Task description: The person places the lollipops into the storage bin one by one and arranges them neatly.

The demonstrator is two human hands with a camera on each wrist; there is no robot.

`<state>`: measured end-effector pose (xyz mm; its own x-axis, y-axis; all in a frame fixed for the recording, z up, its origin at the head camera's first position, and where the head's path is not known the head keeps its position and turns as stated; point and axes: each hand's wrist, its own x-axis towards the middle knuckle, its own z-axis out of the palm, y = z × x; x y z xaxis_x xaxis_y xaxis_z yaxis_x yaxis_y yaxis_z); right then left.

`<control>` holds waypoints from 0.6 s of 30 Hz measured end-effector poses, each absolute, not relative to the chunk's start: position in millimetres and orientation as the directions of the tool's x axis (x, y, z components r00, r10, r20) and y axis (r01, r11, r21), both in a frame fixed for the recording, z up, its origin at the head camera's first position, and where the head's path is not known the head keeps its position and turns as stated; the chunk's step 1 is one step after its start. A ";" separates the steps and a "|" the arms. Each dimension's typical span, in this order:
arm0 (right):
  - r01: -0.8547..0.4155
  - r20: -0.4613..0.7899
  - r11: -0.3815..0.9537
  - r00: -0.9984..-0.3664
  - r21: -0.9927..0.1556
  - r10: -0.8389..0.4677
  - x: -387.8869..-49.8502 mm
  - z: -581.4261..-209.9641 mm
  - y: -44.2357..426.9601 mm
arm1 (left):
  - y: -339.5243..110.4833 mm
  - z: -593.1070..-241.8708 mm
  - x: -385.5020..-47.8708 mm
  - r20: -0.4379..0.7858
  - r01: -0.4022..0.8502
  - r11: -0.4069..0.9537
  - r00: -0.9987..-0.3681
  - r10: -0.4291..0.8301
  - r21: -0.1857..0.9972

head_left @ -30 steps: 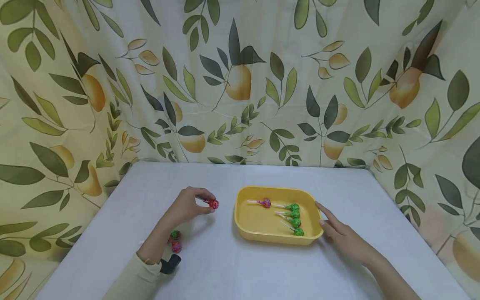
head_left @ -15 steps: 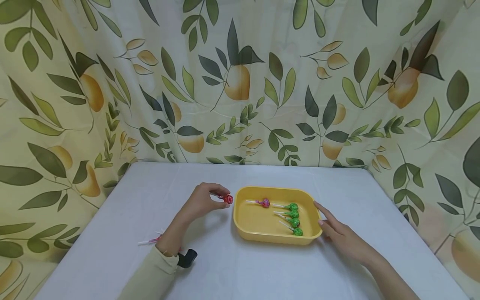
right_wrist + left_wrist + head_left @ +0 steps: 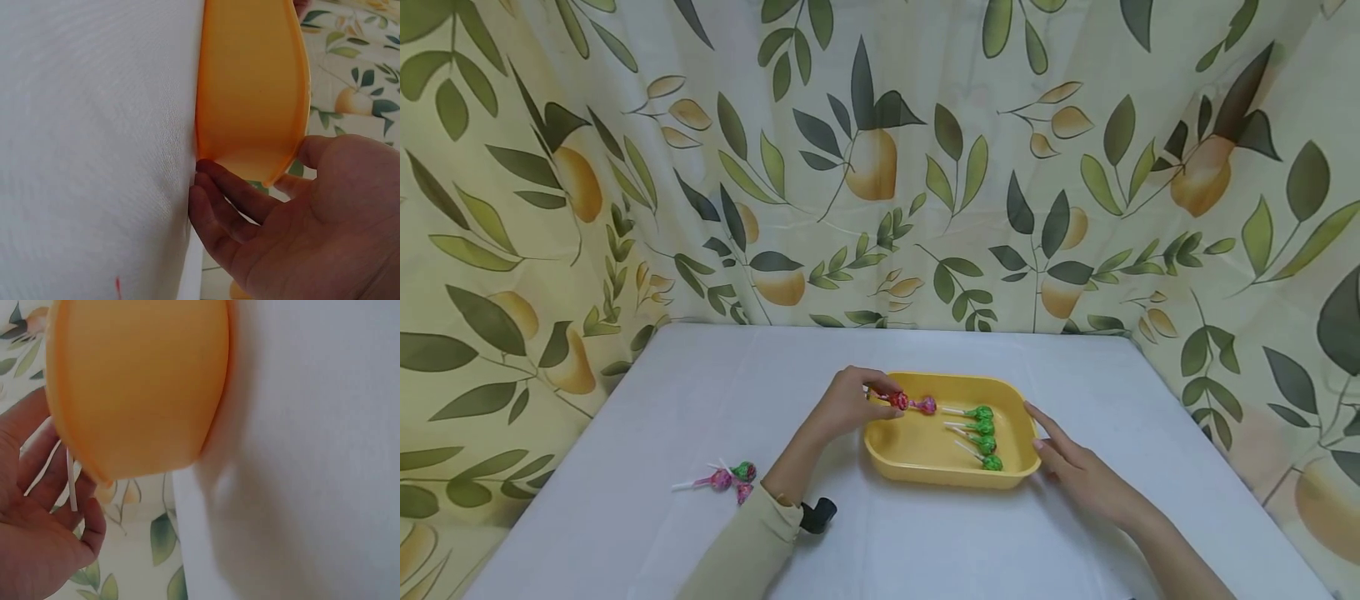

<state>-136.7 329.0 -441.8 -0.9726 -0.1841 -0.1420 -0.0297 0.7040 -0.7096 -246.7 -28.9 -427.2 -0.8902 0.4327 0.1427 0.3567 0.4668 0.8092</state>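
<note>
Leafy fabric (image 3: 925, 225) backs a white table (image 3: 962, 546), left hand (image 3: 852, 402) pinching a red lollipop (image 3: 898, 401), relaxed right hand (image 3: 1084, 468) touching a tray (image 3: 940, 475).

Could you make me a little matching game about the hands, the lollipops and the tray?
1. Left hand
2. Right hand
3. Yellow tray
4. Four green lollipops

A. Lying inside the tray
B. Holds a red lollipop
C. On the white tablecloth
D. Touches one end of the tray

Pairs: 1-B, 2-D, 3-C, 4-A
</note>
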 end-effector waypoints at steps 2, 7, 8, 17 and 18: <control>-0.030 -0.143 0.704 -0.972 -0.709 -0.185 -136.7 -442.2 329.3 | -21.9 -428.6 -246.3 0.146 0.363 0.471 -0.888 0.436 0.804; -0.035 -0.135 0.704 -0.974 -0.709 -0.184 -136.4 -443.6 330.4 | -7.4 -432.5 -248.0 0.187 0.412 0.501 -0.878 0.440 0.761; -0.034 -0.135 0.703 -0.974 -0.710 -0.183 -136.4 -443.8 330.5 | -4.8 -433.5 -248.7 0.191 0.417 0.504 -0.878 0.439 0.756; -0.031 -0.136 0.705 -0.974 -0.709 -0.180 -137.3 -445.3 331.2 | 13.9 -438.5 -252.2 0.154 0.372 0.592 -0.910 0.385 0.715; -0.036 -0.131 0.705 -0.975 -0.708 -0.181 -137.1 -445.2 331.4 | 15.6 -437.6 -251.7 0.149 0.365 0.604 -0.914 0.377 0.709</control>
<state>-137.1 331.4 -445.2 -0.9747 -0.1811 -0.1309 -0.0358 0.7049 -0.7084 -251.7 15.6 -437.6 -0.9142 0.3771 0.1487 0.3645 0.6042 0.7086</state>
